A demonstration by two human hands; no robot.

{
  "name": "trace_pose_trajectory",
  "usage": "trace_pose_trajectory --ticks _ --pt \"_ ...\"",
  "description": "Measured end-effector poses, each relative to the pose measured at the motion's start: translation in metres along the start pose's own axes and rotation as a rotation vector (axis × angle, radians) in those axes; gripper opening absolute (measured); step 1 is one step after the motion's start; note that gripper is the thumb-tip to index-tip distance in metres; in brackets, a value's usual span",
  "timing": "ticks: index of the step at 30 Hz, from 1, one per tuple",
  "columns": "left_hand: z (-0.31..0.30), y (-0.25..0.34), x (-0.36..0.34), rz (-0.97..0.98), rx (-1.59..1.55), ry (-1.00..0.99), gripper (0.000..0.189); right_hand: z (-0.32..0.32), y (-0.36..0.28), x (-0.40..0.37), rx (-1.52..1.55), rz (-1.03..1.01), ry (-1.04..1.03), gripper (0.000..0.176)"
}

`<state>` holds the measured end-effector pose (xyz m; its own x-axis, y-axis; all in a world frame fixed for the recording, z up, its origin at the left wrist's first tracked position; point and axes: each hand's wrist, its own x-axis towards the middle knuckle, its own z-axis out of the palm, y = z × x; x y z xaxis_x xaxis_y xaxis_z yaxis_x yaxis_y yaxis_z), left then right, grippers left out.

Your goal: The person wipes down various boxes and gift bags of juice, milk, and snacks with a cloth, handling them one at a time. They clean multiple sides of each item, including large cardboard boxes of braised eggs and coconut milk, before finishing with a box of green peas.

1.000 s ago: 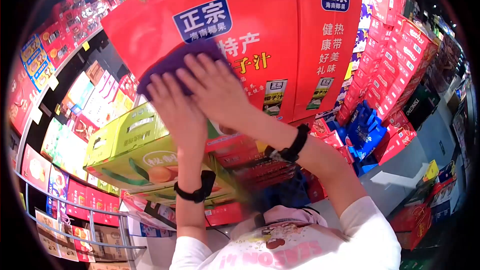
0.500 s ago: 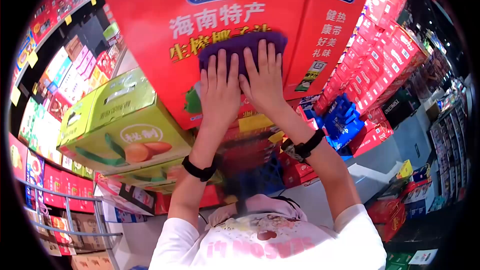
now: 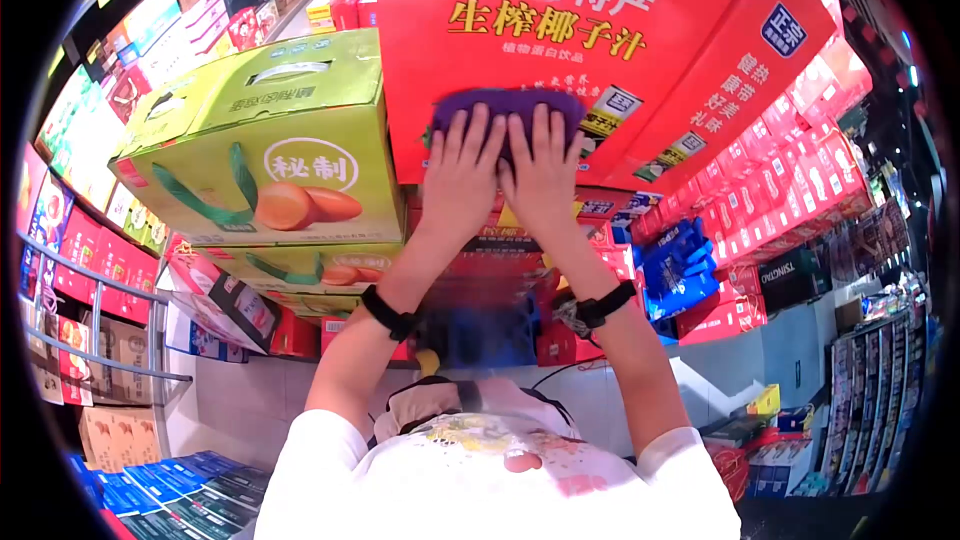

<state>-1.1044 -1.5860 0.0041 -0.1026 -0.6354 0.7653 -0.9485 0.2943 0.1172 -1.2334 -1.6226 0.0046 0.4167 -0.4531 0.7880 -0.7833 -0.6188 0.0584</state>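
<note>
Both hands lie side by side on a folded purple cloth, which rests against the face of a large red carton with yellow and white lettering. My left hand presses on the cloth's left part, its fingers spread a little. On the right part lies my right hand, fingers stretched out, with the two thumbs close together. The cloth sits below the yellow lettering, near the carton's lower edge. Black bands are round both wrists.
Green cartons with handles are stacked at the left. Blue bags hang right of the red carton, before stacked red boxes. A metal rack stands far left, and shelves far right.
The view has shifted, and more of the yellow lettering shows. Both hands and the cloth are now lower on the red carton, beneath the lettering they partly covered before.
</note>
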Motion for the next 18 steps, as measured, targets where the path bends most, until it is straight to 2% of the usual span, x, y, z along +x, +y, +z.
trace_pose_trajectory --ticks 5,10,13,15,18 --pt "0.02 0.036 0.004 0.137 -0.092 -0.023 0.062 -0.018 0.044 -0.037 -0.135 0.107 -0.087 0.061" --pt "0.018 0.05 0.015 0.149 -0.028 -0.042 0.068 -0.038 0.057 -0.032 -0.172 0.126 -0.076 0.059" --pt "0.013 0.043 0.01 0.118 0.033 -0.024 0.068 -0.031 0.042 -0.029 -0.111 0.12 -0.077 0.059" --pt "0.014 0.033 -0.004 -0.022 0.023 -0.039 0.066 -0.024 0.023 -0.028 -0.073 0.098 -0.133 0.06" --pt "0.011 0.011 -0.025 -0.123 0.068 -0.036 0.064 -0.002 -0.002 -0.026 0.048 0.032 -0.119 0.061"
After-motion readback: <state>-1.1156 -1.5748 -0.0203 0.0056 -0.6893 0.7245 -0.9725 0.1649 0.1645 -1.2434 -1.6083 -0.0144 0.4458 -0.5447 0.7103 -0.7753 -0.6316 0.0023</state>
